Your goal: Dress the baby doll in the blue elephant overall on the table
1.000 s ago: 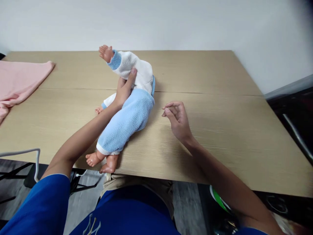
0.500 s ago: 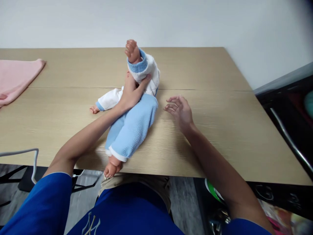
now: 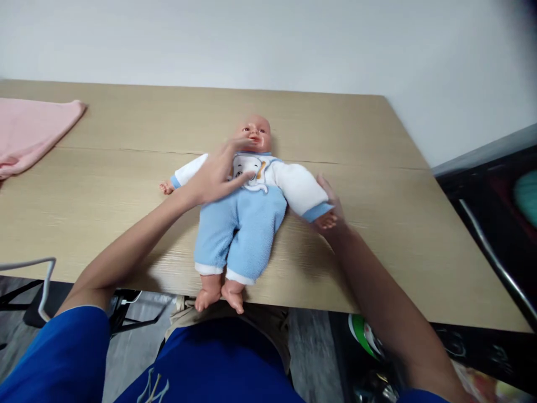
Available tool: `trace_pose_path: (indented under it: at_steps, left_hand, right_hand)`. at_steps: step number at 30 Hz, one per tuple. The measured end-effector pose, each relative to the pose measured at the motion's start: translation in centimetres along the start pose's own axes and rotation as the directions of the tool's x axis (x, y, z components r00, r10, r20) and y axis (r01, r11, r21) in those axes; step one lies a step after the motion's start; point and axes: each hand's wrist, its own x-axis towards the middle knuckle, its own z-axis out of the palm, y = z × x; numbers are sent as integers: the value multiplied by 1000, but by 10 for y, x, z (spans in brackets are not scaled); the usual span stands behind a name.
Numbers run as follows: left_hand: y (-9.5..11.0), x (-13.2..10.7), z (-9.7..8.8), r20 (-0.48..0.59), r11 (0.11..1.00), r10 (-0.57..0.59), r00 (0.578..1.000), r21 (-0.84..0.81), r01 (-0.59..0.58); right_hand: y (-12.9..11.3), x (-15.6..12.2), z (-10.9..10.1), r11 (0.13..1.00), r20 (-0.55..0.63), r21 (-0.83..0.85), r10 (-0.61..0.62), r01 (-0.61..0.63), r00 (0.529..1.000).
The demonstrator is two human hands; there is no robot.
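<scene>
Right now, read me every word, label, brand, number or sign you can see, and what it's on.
No readable text.
Cartoon print on the doll: no legible letters.
Green-and-white object past the table edge: too blurred to read.
Design on the blue shirt: no legible letters.

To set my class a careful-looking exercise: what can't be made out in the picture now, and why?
All in the head view:
Flat pink cloth: left part cut off by the left edge.
Animal print on the plastic doll in white-and-blue fleece: partly covered by the left hand.
Right hand: blurred, partly behind the doll's sleeve.
Teal thing: cut off by the right edge.
</scene>
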Motion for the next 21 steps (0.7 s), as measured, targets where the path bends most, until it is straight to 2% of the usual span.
trace_pose_path:
  at_steps: [2,4,6,7,9,10,11,14,16,21]
  left_hand:
    - [-21,-18,-15,-132,978,-159,978,114,174]
    - [-44,-34,-25,-199,914,-316,927,197,354]
    - [-59,-48,-30,-165,857,-444,881,207,471]
    - [-62,-52,-31,-129,832,-503,855,195,519]
    - [-56,-58,-28,-49,796,-593,804,117,594]
    - [-49,-58,-25,1,792,-610,793,45,609]
    - [-39,-58,-21,58,799,-597,800,-49,599]
    - [-11,-51,-8,192,818,-410,892,-355,453]
    - [3,-45,-2,193,809,-319,928,-455,372]
    - [24,-44,-3,108,785,-338,935,-516,343]
  right_hand:
    - [-3,-3,-4,990,-72,32,137,-135,988]
    - [-3,-7,-4,955,-196,79,296,-285,935]
    - [-1,-10,1,930,-282,128,368,-345,886]
    - [1,-11,4,929,-299,131,370,-346,880]
    - [5,-12,12,928,-299,121,374,-354,878]
    - [7,-12,17,926,-287,116,378,-359,880]
    - [9,-11,22,926,-273,111,376,-359,885]
    - [12,-5,38,951,-268,86,309,-297,912]
    - [10,-2,47,968,-278,59,250,-244,927]
    - [-6,-3,54,979,-295,56,205,-198,933]
